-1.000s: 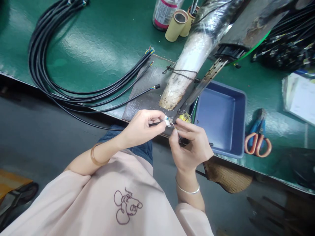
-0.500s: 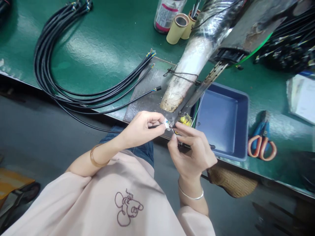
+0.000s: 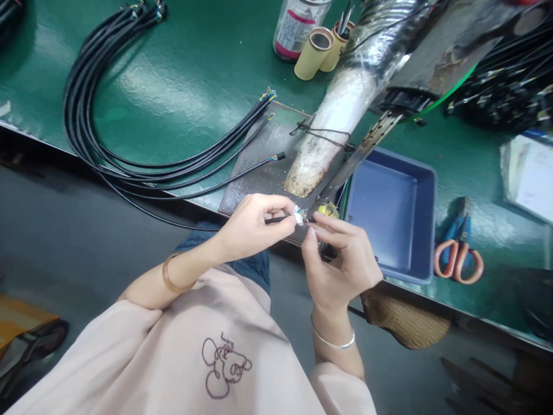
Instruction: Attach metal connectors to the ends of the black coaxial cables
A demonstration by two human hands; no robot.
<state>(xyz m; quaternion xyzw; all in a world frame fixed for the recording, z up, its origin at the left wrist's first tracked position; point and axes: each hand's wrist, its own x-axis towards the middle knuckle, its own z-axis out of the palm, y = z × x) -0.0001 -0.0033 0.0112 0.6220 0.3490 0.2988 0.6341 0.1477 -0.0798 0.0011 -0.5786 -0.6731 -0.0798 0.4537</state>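
My left hand (image 3: 254,226) pinches a black cable (image 3: 276,219) close to its stripped end, with white wrapping on the thumb and finger. Fine coloured wires fan out of that end, just past the fingertips. Close on the right, my right hand (image 3: 343,256) has thumb and fingers brought together at these wires; what lies between them is too small to make out. Above both hands, a soldering iron with a perforated metal barrel (image 3: 380,129) slants down, its tip end near the wires. A yellow item (image 3: 328,209) sits behind my right fingers.
A wrapped duct (image 3: 319,138) hangs beside the iron over a grey plate (image 3: 254,155). Looped black cables (image 3: 86,115) lie at left. At right are a blue tray (image 3: 382,213), orange-handled pliers (image 3: 460,248) and papers (image 3: 529,173). A jar (image 3: 298,29) and tube holders (image 3: 314,55) stand behind.
Both hands have shifted slightly right with the cable end. My right fingertips have drawn in closer to the wires; the thin shiny piece seen between them earlier is less visible.
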